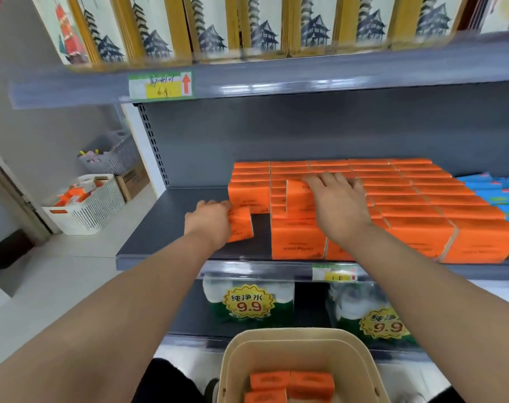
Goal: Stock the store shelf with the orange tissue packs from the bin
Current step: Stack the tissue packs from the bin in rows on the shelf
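Stock item, step in hand: one orange tissue pack (241, 226), held in our left hand (209, 225), fingers and thumb curled round its left end. Location: just above the grey shelf (172, 225), at the open slot on the front left corner of the orange block (422, 205), in front of the rear left stack and just beside the front row.

Second entry, right hand (339, 200): flat, fingers straight and spread, pressing on top of the block where one pack stands taller than its neighbours. It grips nothing.

Orientation of held pack: broad orange face toward us, slightly tilted, top leaning left. Our hand hides its left part, so we judge the long axis rather than read it: it seems to run left to right along the shelf front, matching the front row.

Handling note: we should level the pack, turn its printed face forward, slide it right until it touches the front row, then push it back flush with the shelf edge. The right hand should steady the block so nothing topples.

Stock on hand: more orange packs (291, 383) in the beige bin (300, 334) below.
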Demonstrator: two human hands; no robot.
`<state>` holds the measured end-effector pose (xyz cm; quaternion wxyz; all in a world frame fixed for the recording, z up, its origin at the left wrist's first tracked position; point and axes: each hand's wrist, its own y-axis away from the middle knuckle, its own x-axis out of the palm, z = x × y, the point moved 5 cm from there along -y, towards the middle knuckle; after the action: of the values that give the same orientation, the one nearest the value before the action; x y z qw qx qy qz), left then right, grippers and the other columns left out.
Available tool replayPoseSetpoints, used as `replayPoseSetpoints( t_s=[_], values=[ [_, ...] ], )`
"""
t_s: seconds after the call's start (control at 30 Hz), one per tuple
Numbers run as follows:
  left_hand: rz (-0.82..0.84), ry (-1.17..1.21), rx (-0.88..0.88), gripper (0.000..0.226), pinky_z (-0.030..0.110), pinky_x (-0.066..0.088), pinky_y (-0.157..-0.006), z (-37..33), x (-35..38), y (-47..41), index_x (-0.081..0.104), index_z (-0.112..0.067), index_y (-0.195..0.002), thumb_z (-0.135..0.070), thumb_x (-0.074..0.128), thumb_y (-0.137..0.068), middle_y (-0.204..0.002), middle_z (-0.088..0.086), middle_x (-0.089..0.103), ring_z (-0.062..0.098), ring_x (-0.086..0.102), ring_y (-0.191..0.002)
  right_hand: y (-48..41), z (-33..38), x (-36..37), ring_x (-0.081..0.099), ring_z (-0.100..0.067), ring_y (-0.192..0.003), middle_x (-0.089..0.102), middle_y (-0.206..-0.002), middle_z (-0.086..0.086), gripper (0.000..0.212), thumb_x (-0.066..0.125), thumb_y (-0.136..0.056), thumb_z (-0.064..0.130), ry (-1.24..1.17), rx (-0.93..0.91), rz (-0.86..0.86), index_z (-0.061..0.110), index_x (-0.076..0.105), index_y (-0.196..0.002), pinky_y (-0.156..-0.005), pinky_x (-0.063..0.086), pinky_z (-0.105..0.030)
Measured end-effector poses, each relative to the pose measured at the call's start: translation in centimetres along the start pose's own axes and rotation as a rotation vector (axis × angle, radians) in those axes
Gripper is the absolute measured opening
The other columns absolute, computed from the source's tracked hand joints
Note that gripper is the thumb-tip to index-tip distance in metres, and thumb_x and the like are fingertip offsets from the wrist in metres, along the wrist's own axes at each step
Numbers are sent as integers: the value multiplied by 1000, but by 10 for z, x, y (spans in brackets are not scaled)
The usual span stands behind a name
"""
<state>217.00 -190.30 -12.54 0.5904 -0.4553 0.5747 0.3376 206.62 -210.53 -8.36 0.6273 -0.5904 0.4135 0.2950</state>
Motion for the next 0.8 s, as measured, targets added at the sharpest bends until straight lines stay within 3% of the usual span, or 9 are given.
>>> replayPoseSetpoints(
  t_s=[0.2, 0.37, 0.63, 0.7, 0.8],
  values=[
    [23, -39, -16, 46, 37, 36, -76, -12, 19, -55, 52, -19, -125, -2, 43, -83, -111, 7, 58, 27, 42, -116, -1, -15, 22, 53, -29, -102, 59, -115, -6, 67, 70, -69, -4, -32, -63, -176, 19, 55, -130, -91, 37, -46],
    [-35, -84, 49, 45, 38, 39, -77, -34, 24, -85, 53, -19, -120, 0, 46, -81, -117, 8, 53, 28, 40, -117, -1, -22, 26, 53, -28, -103, 59, -118, -5, 71, 74, -67, -3, -44, -103, -212, 19, 54, -132, -92, 36, -43],
    [-133, 321, 19, 61, 40, 46, -89, -21, 30, -85, 50, -10, -130, 14, 41, -74, -126, 10, 44, 29, 39, -119, -11, -12, 15, 55, -30, -100, 61, -114, -6, 56, 71, -74, -1, -120, -100, -203, 16, 58, -126, -83, 40, -42],
    [-203, 340, 17, 59, 40, 44, -93, -7, 25, -78, 51, -9, -127, 13, 43, -73, -125, 11, 46, 30, 40, -117, -22, 1, 8, 55, -31, -103, 59, -115, -6, 50, 68, -79, 5, -162, -89, -203, 17, 57, -127, -83, 40, -43],
    [-261, 413, 4, 48, 32, 41, -86, 15, 13, -65, 50, -10, -127, 5, 49, -82, -126, 8, 48, 28, 40, -121, -46, 35, 1, 52, -30, -109, 56, -118, -5, 49, 63, -84, 13, -231, -94, -188, 21, 53, -131, -87, 40, -45]
  ],
)
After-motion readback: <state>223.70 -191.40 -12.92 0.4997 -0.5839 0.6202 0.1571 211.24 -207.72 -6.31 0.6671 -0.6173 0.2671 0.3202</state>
